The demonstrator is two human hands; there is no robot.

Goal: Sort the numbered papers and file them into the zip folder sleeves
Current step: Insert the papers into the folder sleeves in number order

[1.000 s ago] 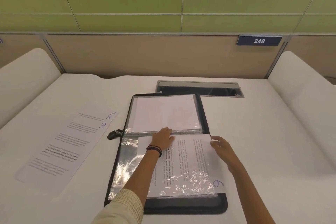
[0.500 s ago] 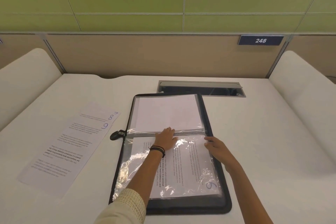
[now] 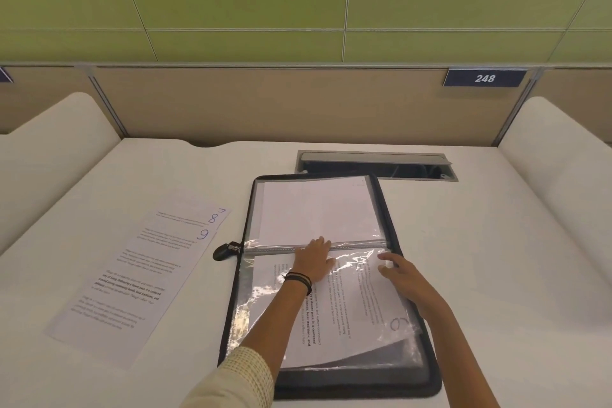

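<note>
Loose papers (image 3: 139, 275) lie fanned on the left of the tabletop (image 3: 496, 242), well apart from the folder. Their corners are offset so the blue handwritten numbers show: 7, 8, and a figure that reads as 9 from here. They are probably staged in order, waiting to be filed.

The zip pull (image 3: 225, 250) hangs out on the left side of the zip folder (image 3: 364, 387), level with the spine. The folder lies open flat at centre, its dark border framing two clear sleeves.

- Far sleeve (image 3: 318, 209): holds a sheet showing a mostly blank face.
- Left hand (image 3: 313, 262): fingers straight, palm down, gripping nothing. It presses at the spine, likely pinning the near sleeve so it does not slide.
- Near sleeve (image 3: 261, 308): crinkled plastic with strong glare.
- Paper marked 6 (image 3: 357, 315): inside the near sleeve. The printed lines run sideways to the viewer and the numeral sits at the near right corner. The sheet looks fully inside, though its near edge curves rather than lying flat.
- Right hand (image 3: 402, 275): fingers loosely spread, tips resting on the sleeve's far right part, holding nothing. It seems to be smoothing or squaring the page.
</note>
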